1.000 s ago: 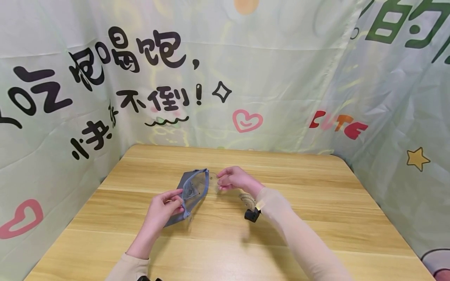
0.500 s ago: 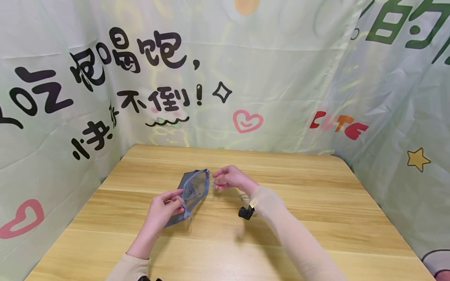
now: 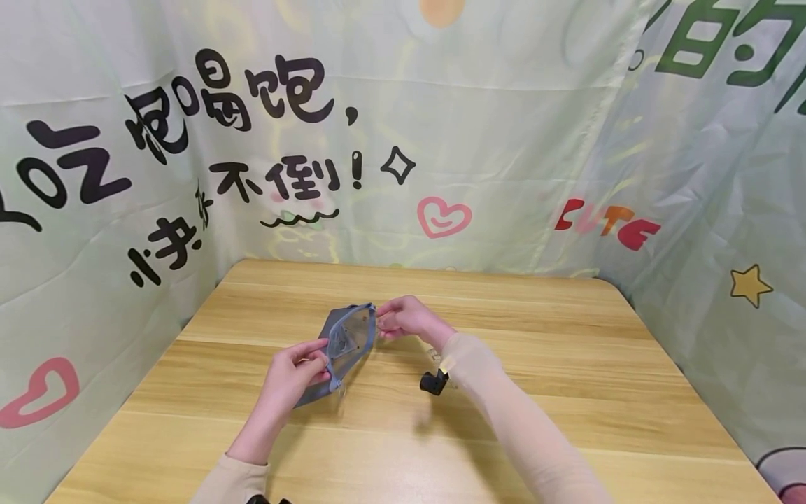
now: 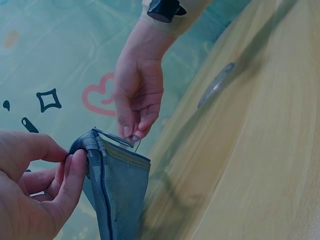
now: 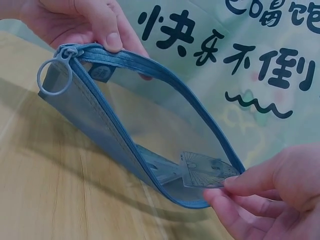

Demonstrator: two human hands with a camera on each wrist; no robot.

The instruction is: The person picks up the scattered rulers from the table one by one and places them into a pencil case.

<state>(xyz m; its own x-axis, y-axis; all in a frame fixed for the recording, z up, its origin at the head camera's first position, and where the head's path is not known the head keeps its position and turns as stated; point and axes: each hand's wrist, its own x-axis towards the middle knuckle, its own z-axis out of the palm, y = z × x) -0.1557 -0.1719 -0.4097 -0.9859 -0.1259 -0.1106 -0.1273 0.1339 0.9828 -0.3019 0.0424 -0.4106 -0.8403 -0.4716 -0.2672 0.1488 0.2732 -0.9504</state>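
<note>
Head view shows a person seated at a wooden counter (image 3: 567, 364) with both hands raised just above its middle, working at a blue mesh zipper pouch (image 3: 343, 350). The left hand (image 3: 296, 371) pinches the pouch's upper edge near the zipper end, thumb on top and fingers curled beneath, so the mouth is held gaping. In the right wrist view the pouch (image 5: 130, 135) stands open like a long oval, its ring-shaped zipper pull (image 5: 54, 76) hanging at the end by the left hand (image 5: 75, 22). The right hand (image 3: 406, 318) is at the far end of the opening, its fingertips closed on a small clear plastic protractor (image 5: 205, 174) whose printed scale lies partly inside the pouch mouth. The left wrist view shows the same pinch from the other side: the right hand (image 4: 137, 95) holds the thin clear piece (image 4: 117, 138) right at the pouch's rim (image 4: 115, 155). Another clear flat piece (image 4: 215, 85) lies on the counter, well apart from the pouch. Printed cloth (image 3: 378, 140) with black characters and a pink heart hangs behind the counter.
</note>
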